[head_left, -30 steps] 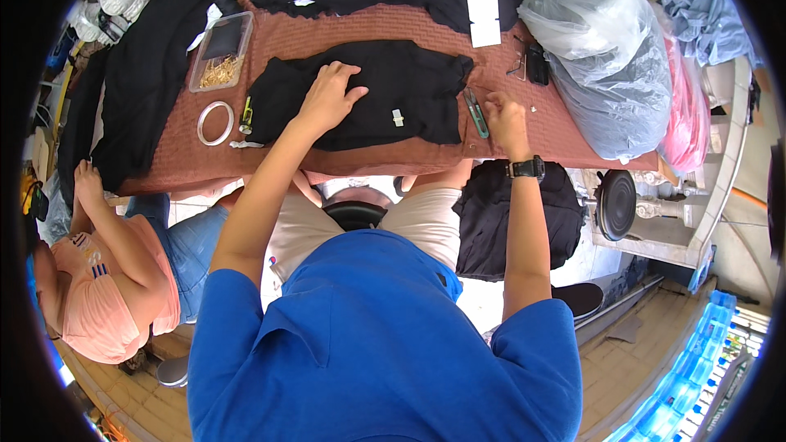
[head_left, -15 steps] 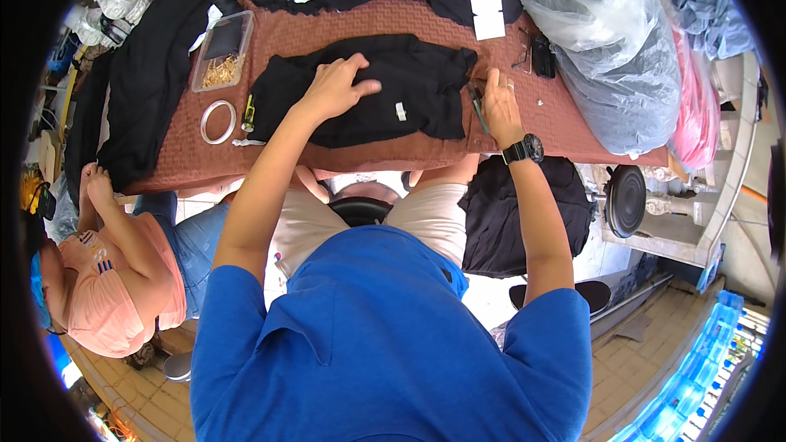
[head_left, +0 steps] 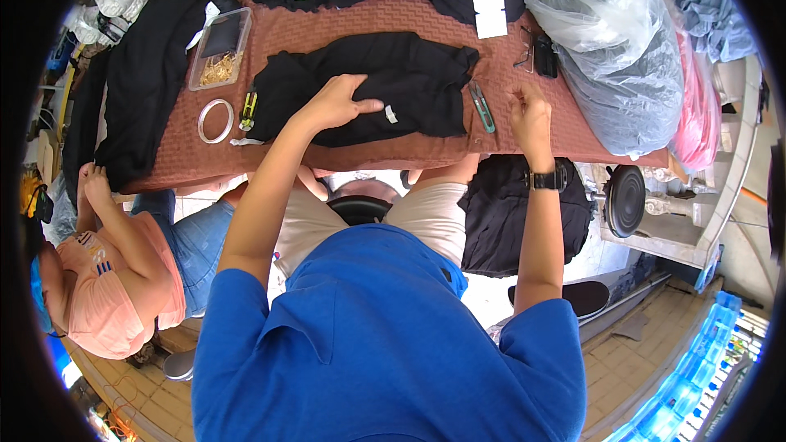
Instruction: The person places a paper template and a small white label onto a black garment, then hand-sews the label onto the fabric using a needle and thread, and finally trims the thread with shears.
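A folded black garment (head_left: 385, 65) lies on the table in front of me, a small white tag (head_left: 390, 115) on it. My left hand (head_left: 334, 104) rests on the garment with its fingers stretched out; its thumb points at the tag, just short of it. Right of the garment, thread snips (head_left: 481, 106) with green handles lie loose on the cloth. Beyond them is my right hand (head_left: 532, 119), its fingers curled together above the table. Whether anything small is pinched there I cannot make out.
A clear box (head_left: 221, 49) of gold-coloured pieces, a white ring (head_left: 216, 121) and a yellow-green cutter (head_left: 248, 111) lie at left. Eyeglasses (head_left: 524, 57) and a bulky plastic bag (head_left: 610, 57) are at right. Another person (head_left: 123, 278) sits left, holding black fabric (head_left: 151, 82).
My right hand has moved right, away from the snips, which now lie free on the table. The white tag has shifted slightly left and tilted; my left hand has barely moved.
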`<state>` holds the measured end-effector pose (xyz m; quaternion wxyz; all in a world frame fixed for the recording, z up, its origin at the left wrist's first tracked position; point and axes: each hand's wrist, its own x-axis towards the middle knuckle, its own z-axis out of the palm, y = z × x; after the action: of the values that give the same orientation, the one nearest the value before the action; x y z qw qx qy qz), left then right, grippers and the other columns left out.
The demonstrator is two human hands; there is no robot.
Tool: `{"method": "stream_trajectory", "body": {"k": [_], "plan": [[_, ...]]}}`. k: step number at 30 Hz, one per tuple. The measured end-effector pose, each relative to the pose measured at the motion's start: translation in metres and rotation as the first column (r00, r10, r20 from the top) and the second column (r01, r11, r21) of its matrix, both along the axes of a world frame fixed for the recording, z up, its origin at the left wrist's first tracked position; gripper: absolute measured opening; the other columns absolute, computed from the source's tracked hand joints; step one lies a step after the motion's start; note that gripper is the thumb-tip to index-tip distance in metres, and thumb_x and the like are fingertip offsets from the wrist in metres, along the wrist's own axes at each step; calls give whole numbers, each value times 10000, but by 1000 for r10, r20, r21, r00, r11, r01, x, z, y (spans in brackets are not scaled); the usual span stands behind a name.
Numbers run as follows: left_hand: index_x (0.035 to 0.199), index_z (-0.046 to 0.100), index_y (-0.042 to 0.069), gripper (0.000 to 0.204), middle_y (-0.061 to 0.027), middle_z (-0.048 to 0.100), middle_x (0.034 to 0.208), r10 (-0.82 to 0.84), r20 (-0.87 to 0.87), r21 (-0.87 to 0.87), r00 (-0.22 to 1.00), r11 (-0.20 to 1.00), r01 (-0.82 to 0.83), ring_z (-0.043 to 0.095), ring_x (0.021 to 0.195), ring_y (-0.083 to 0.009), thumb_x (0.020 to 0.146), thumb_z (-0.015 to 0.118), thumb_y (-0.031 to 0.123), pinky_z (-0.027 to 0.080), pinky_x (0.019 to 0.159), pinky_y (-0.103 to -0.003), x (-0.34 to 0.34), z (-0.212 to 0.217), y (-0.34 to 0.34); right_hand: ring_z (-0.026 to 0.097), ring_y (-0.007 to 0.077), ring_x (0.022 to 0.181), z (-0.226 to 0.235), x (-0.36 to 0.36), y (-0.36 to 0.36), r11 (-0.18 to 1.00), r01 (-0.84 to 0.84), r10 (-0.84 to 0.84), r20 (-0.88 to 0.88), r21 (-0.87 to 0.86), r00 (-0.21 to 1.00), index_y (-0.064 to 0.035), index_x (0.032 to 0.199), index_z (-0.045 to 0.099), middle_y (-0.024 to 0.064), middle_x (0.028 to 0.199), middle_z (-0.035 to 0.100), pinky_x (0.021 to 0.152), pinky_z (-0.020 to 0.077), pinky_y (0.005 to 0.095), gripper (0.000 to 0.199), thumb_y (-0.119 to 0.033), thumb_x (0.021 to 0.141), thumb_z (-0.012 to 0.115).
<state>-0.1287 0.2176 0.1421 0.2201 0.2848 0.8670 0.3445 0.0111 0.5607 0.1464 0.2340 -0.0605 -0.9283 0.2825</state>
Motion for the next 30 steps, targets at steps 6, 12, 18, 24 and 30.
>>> {"method": "stream_trajectory", "body": {"k": [6, 12, 18, 24, 30], "plan": [[1534, 330, 28, 599, -247, 518, 1448, 198, 114, 434, 973, 872, -228, 449, 1418, -331, 1003, 593, 115, 341, 1171, -380, 10, 2, 19, 599, 68, 776, 12, -7, -77, 649, -97, 150, 1, -755, 989, -2, 993, 737, 0, 873, 699, 708, 493, 236, 107, -95, 946, 716], [1470, 445, 28, 467, -151, 511, 1490, 246, -180, 678, 953, 732, -61, 434, 1430, -246, 1008, 512, 34, 306, 1190, -366, 35, 46, 21, 647, 105, 888, -18, -55, -110, 439, -202, 72, -190, -876, 979, -8, 1002, 632, 74, 981, 708, 844, 544, 264, 168, -174, 1006, 662], [1349, 629, 31, 383, -114, 626, 1394, -109, 59, 593, 992, 804, 53, 537, 1345, -228, 1011, 452, 60, 345, 1173, -363, 51, 85, -8, 671, 125, 946, 4, -82, -127, 402, -226, 262, -126, -887, 957, -23, 1020, 591, 122, 1067, 720, 854, 552, 267, 146, -160, 1056, 560], [1355, 613, 6, 383, -111, 620, 1400, -90, 51, 637, 995, 770, 37, 519, 1365, -232, 1015, 446, 58, 330, 1182, -365, 50, 92, -11, 676, 122, 985, 0, -81, -141, 124, -122, 728, 7, -985, 685, 1, 1350, 563, 70, 1151, 697, 847, 567, 256, 338, -177, 1070, 498], [1390, 579, 0, 417, -108, 584, 1443, -62, 109, 644, 992, 765, -23, 482, 1399, -232, 999, 440, 34, 296, 1202, -368, 47, 77, -24, 664, 124, 1052, 22, -53, -154, 158, -106, 799, 65, -982, 597, 20, 1326, 591, 79, 1227, 674, 880, 568, 269, 378, -243, 1058, 548]]}}
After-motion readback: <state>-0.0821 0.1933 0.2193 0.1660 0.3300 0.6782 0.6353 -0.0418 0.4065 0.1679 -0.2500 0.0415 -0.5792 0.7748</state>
